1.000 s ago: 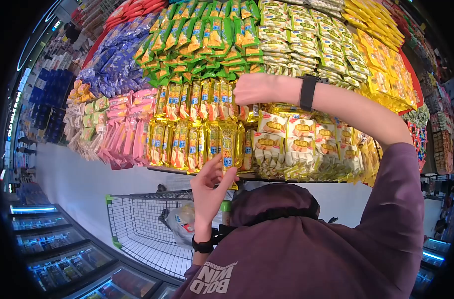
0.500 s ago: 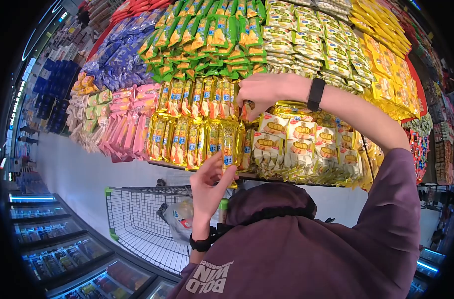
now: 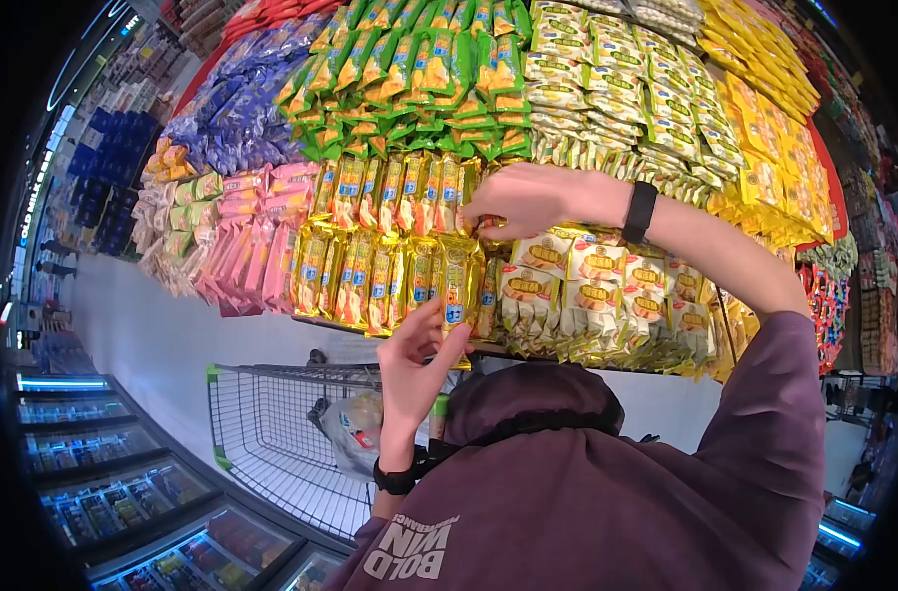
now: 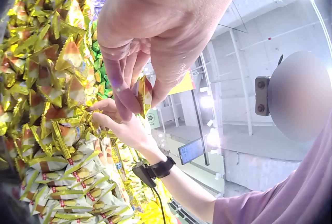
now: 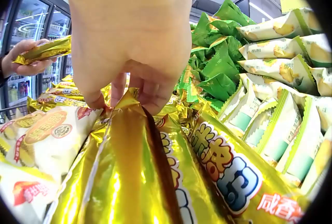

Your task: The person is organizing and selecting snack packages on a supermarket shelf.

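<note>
My left hand (image 3: 410, 360) pinches a gold-wrapped snack packet (image 3: 456, 291) between thumb and fingers, held in front of the display. In the left wrist view the packet (image 4: 145, 97) stands edge-on between the fingertips. My right hand (image 3: 543, 200) reaches across the pile, palm down. Seen from the right wrist, its thumb and fingers close on the crimped top end of another gold packet (image 5: 129, 151), which sits among its row. Matching gold packets (image 3: 355, 281) with blue and red lettering stand in two rows to the left.
White biscuit packets (image 3: 597, 276) lie right of the gold rows, pink packets (image 3: 257, 246) left. Green packets (image 3: 410, 74) and white-green packets (image 3: 607, 84) are heaped behind. A wire shopping cart (image 3: 272, 424) with a plastic bag (image 3: 355, 438) stands below the display's front edge.
My right hand has lowered and shifted slightly, its fingers reaching down onto a gold packet. The left hand keeps its packet in nearly the same place.
</note>
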Tool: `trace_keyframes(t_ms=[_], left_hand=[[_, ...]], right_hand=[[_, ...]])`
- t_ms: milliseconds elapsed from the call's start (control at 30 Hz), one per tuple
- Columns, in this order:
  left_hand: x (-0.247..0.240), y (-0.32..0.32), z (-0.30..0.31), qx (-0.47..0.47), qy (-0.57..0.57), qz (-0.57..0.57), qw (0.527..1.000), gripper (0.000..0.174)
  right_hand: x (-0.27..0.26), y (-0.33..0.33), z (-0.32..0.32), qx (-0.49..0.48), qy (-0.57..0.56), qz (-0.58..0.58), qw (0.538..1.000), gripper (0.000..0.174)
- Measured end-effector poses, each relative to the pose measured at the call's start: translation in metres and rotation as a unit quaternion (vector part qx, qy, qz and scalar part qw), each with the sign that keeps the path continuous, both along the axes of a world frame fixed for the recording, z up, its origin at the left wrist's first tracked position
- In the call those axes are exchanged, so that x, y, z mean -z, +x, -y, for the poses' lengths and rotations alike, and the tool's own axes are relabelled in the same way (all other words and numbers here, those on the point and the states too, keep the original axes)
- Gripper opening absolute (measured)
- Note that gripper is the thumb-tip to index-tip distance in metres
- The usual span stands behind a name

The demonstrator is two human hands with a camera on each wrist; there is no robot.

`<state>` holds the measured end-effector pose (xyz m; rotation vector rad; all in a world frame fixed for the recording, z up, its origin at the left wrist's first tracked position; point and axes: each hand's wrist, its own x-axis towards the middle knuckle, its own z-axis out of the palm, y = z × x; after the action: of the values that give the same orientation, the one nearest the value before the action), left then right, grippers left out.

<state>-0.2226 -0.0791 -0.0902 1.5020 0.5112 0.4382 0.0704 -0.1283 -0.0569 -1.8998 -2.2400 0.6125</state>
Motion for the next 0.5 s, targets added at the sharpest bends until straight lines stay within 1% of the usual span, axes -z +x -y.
trace_keyframes(t_ms=[33, 133, 233, 333, 433, 500], left_hand=[[0.0, 0.0, 0.0, 0.001, -0.001, -0.001, 1.0, 0.041], [-0.001, 0.0, 0.002, 0.001, 0.0, -0.01, 1.0, 0.041], [-0.001, 0.0, 0.001, 0.0, 0.004, -0.014, 1.0, 0.041], [-0.002, -0.001, 0.002, -0.002, 0.001, -0.016, 1.0, 0.041], [-0.002, -0.001, 0.002, -0.003, -0.003, -0.018, 1.0, 0.041], [-0.002, -0.001, 0.002, -0.003, -0.004, -0.019, 1.0, 0.041]], right_hand=[[0.001, 0.0, 0.002, 0.002, 0.01, -0.03, 1.0, 0.029], [-0.001, -0.001, 0.009, -0.038, 0.074, 0.027, 0.996, 0.031], [0.003, -0.001, 0.007, -0.028, 0.067, 0.035, 0.997, 0.034], [-0.008, -0.008, 0.005, -0.004, 0.057, 0.003, 0.998, 0.034], [-0.03, -0.017, 0.003, 0.078, -0.067, 0.013, 0.995, 0.031], [-0.034, -0.017, 0.005, 0.058, -0.053, 0.005, 0.997, 0.028]])
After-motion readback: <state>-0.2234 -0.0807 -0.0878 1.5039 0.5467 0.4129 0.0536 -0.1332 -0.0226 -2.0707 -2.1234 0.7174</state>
